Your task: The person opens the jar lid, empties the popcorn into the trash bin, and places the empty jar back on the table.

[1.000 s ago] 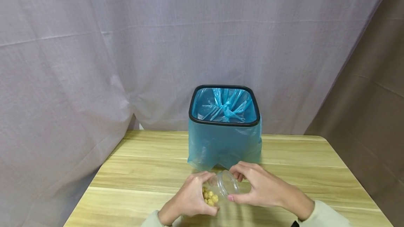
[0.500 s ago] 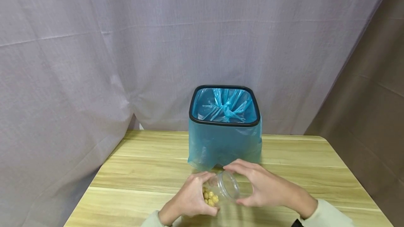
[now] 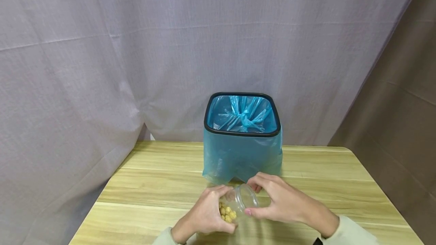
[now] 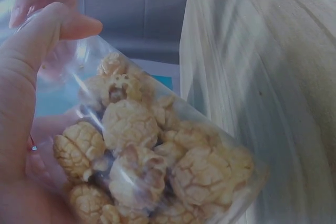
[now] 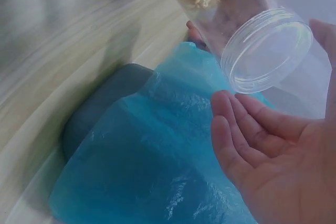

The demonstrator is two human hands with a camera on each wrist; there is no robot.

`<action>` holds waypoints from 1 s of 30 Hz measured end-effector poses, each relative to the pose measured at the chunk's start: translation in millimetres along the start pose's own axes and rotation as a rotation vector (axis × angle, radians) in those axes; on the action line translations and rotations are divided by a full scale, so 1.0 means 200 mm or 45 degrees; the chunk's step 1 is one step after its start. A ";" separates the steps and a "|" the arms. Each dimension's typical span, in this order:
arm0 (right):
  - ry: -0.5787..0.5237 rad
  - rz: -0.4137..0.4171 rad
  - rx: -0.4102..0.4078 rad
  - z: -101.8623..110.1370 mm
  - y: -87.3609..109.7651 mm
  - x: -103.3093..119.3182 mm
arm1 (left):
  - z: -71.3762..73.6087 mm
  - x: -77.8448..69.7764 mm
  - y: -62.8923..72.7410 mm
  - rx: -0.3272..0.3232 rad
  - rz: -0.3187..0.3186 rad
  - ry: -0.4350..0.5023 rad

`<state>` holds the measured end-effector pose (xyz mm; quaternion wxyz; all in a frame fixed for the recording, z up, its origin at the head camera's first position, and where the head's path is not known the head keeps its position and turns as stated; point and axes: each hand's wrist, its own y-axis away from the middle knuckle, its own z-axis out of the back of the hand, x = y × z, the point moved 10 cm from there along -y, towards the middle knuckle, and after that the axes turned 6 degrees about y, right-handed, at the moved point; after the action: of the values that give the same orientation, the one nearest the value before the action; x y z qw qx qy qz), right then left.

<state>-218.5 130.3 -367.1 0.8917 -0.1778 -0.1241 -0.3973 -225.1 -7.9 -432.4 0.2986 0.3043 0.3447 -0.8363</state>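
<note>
A clear plastic jar (image 5: 239,9) of pale yellow popcorn (image 4: 128,124) is held tilted over the table's front part, its lidded end up and to the right. My left hand (image 3: 206,209) grips the jar body, thumb and fingers on opposite sides. The popcorn lies heaped at the lower end. My right hand (image 3: 281,201) is at the clear ridged lid (image 5: 268,51), thumb on one edge and the other fingertips right at the opposite edge. The right fingers are bent in the right wrist view.
Behind the hands stands a bin (image 3: 242,135) with a black rim and a blue plastic liner (image 3: 238,158). It sits at the back of the wood-grain table (image 3: 160,184). Grey curtain (image 3: 170,48) hangs behind, and a brown one (image 3: 395,124) to the right.
The right hand's fingers have shifted round the lid: spread wide across it half a second ago, they now bend further behind it, the thumb further left. The left hand and jar stay put.
</note>
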 end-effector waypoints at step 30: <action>-0.046 0.013 0.020 -0.01 0.00 -0.02 | -0.02 0.00 -0.02 0.015 -0.001 0.035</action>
<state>-220.8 133.1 -370.6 0.8928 -0.1785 -0.1424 -0.3884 -227.4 -2.2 -433.5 0.2917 0.3172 0.3438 -0.8343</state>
